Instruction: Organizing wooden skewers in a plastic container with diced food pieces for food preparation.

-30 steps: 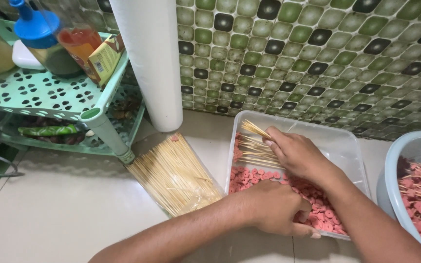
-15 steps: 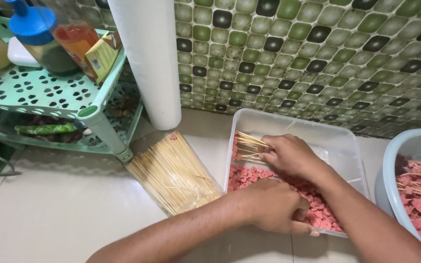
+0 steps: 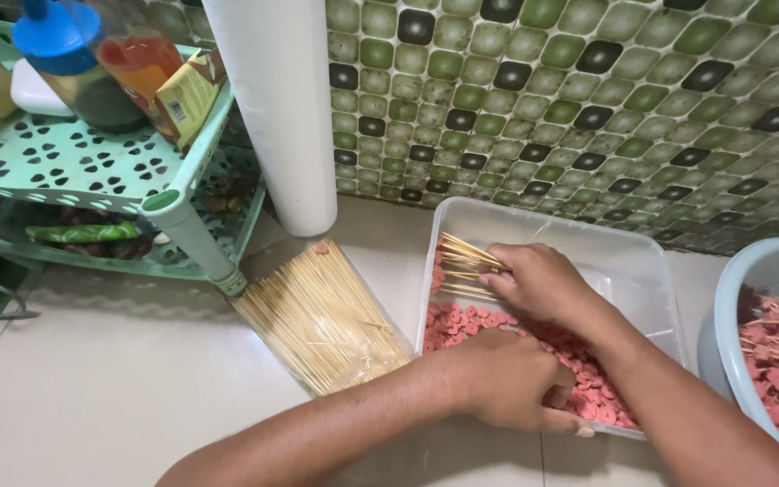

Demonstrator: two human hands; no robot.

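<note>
Gripping a bunch of skewers (image 3: 463, 268) in our right hand (image 3: 543, 284), fingers closed round them, over the clear tub (image 3: 642, 271). Our left hand (image 3: 511, 379) pinches a sausage slice (image 3: 556, 397) in the tub; loose skewer pile (image 3: 322, 316) lies just left.

A single head-worn camera looks steeply down and forward from close above the person's own forearms, which enter from the bottom edge. It faces a tiled wall (image 3: 588, 99) across the top, with the pale floor (image 3: 92, 397) filling the lower left of the frame.
</note>
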